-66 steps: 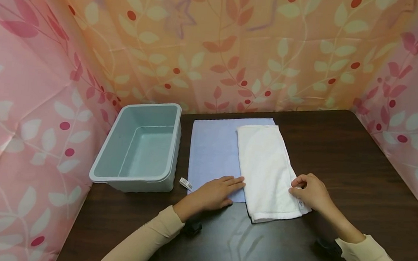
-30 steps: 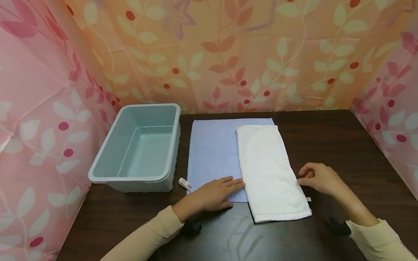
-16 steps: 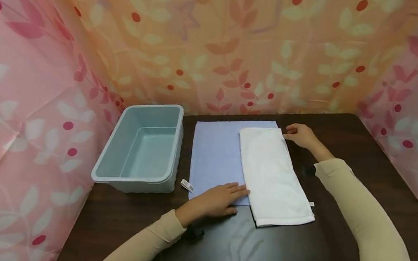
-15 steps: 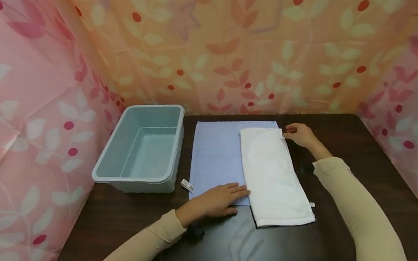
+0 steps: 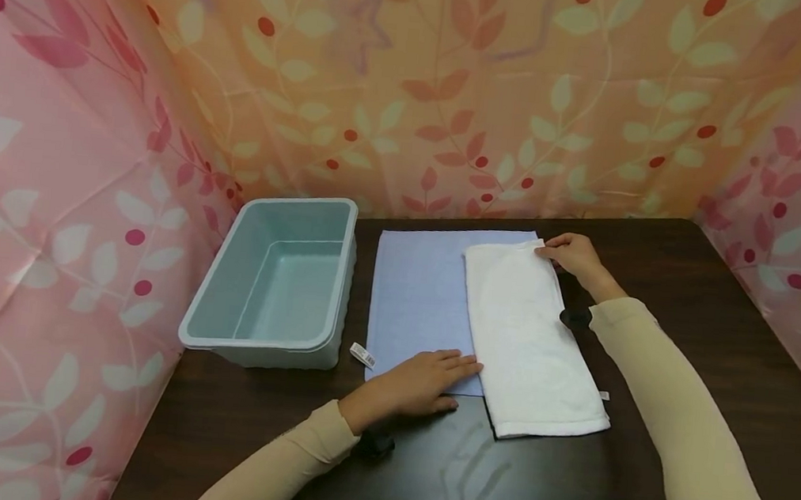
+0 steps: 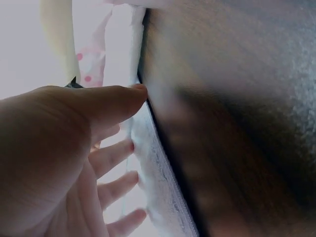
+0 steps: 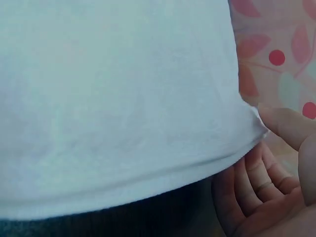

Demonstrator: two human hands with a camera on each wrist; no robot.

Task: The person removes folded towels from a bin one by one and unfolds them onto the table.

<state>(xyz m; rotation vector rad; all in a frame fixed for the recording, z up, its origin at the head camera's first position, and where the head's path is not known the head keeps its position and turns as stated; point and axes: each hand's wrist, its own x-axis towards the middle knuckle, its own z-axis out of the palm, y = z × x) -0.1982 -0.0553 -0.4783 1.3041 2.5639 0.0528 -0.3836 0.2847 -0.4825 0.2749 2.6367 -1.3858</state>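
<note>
My right hand (image 5: 575, 257) pinches the far right corner of the white towel (image 5: 531, 341), lying partly over the blue towel (image 5: 416, 299); my left hand (image 5: 421, 382), fingers extended, touches the white one's left edge. I think I should move this corner gently, without making wrinkles.

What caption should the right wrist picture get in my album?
Right hand pinching a corner of the white towel, leafy curtain behind.
</note>
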